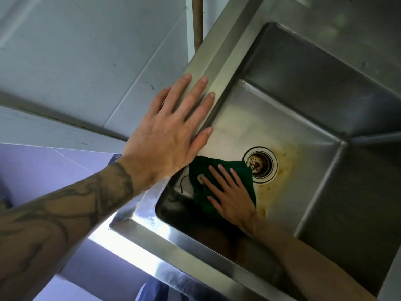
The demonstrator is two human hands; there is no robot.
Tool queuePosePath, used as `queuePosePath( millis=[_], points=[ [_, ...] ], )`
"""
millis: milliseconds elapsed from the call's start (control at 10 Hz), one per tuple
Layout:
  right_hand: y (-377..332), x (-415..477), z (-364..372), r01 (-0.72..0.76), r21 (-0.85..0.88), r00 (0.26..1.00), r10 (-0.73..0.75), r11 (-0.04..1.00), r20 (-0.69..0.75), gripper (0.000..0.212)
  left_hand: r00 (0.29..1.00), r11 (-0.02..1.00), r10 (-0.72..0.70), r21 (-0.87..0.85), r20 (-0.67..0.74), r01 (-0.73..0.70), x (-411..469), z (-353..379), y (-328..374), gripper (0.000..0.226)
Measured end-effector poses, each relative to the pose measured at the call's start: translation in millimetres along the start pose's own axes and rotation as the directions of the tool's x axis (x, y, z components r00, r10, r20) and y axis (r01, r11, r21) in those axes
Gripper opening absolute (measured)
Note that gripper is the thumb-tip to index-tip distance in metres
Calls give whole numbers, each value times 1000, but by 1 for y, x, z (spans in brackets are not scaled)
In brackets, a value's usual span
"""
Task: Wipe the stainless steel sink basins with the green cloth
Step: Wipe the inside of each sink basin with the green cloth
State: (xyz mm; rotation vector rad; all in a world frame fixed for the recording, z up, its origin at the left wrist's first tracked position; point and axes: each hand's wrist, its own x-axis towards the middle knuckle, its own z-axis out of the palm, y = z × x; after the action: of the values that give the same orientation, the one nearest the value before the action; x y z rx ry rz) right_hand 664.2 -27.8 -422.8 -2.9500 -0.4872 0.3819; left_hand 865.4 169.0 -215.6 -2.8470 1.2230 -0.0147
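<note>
A stainless steel sink basin [293,109] fills the right of the view, seen at a tilt. My right hand [230,196] lies flat, fingers spread, pressing the green cloth [245,177] onto the basin floor just left of the round drain [260,165]. Part of the cloth is hidden under the hand. Brown-yellow stains [284,168] ring the drain's right side and run toward me. My left hand [173,131] rests palm down, fingers apart, on the sink's left rim [214,51], holding nothing. Its forearm is tattooed.
White wall tiles [86,51] sit left of the sink. A brownish pipe [197,20] runs up behind the rim. The sink's front edge [173,242] crosses the bottom, with purple floor [43,168] beyond it. A thin dark thread [183,183] lies beside the cloth.
</note>
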Motion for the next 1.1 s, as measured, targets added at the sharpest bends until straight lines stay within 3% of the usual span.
queuePosePath(
  millis=[200, 400, 600, 900, 1100],
  points=[
    [-27, 37, -2, -18, 53, 999, 20, 998, -33, 61, 1000, 1000, -5, -7, -30, 5, -1, 1, 0, 67],
    [12, -40, 8, 5, -52, 999, -3, 999, 45, 63, 999, 1000, 0, 4, -34, 1, 0, 2, 0, 67],
    [-9, 23, -2, -119, 62, 992, 121, 991, -22, 65, 999, 1000, 4, 15, -36, -4, 0, 3, 1, 68],
    [29, -63, 9, -27, -73, 995, 34, 997, 99, 65, 998, 999, 10, 36, -59, -8, -1, 3, 2, 69],
    [8, -17, -1, -139, -17, 987, 140, 990, 78, 64, 996, 997, 62, 53, -59, -59, -3, 0, 4, 73]
  ],
)
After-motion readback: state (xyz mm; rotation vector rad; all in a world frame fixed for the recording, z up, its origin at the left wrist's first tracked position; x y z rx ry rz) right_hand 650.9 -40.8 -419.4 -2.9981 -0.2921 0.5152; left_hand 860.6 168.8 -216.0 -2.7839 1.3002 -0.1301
